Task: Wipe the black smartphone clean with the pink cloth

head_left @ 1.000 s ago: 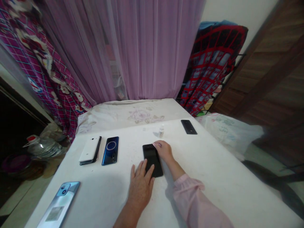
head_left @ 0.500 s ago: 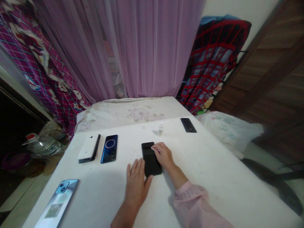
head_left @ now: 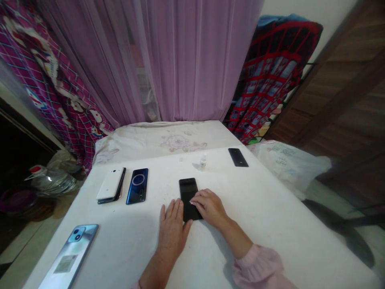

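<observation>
A black smartphone (head_left: 189,194) lies flat, screen up, on the white table. My left hand (head_left: 172,226) rests with fingers stretched along its left edge, the thumb at the near edge. My right hand (head_left: 210,206) is over the phone's right side, its fingers pinched on a small white wad (head_left: 193,202), possibly cotton or tissue, against the screen. Most of the wad is hidden by the fingers. Beyond the phone stands a small clear bottle (head_left: 203,162) with a white cap.
To the left are a stack of phones with a white one (head_left: 111,184) on top, a blue phone (head_left: 137,186) and a silvery phone (head_left: 69,257). A dark phone (head_left: 238,157) lies at the back right. The white table (head_left: 264,224) is backed by a purple curtain (head_left: 192,60).
My right hand has slid the white wad down the screen from near the top to about the middle. My left hand stays at the phone's left edge.
</observation>
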Available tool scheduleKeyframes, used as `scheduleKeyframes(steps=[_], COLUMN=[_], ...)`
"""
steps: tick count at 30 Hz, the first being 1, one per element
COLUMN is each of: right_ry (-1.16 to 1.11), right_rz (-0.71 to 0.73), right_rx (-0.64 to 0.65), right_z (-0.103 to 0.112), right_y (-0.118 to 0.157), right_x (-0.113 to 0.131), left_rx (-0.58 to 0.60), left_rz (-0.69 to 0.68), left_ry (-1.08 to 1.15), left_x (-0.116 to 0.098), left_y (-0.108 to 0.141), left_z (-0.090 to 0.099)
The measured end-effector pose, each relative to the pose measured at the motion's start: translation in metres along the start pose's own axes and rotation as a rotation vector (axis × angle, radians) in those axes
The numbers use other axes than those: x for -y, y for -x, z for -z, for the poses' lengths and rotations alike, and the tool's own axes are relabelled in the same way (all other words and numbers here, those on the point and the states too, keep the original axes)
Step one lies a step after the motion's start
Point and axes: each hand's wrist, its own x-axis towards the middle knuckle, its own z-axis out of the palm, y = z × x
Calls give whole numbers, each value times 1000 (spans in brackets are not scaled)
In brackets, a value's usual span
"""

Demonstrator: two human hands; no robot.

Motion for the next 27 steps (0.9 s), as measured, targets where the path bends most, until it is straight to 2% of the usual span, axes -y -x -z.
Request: scheduleKeyframes(steps=[5,8,11,15,19,22,27], right_ry=[91,93,54,-21,-22,29,122], right_rz=[-150,-193,-101,49,91,47,-119], right_rx=[-63,-119,-91,-6,39,43,3], right_z=[-14,-19,-18,-11,-6,-9,-21], right_y=[-41,-49,-36,-4,6,-14,-62], right_x=[-7,-7,-2,7,9,3,-5], left_rx=[46,49,31,16,12,20,31], left_rz=[-3,-2,-7,-12,-9,-12,-13], left_ry=[-7,-1,17,38,37,21,-7], left_x=[0,1,3,4,4,3,1], left_y=[-2,-2,-1,1,1,0,-2], left_z=[1,1,0,-2,-2,0,3])
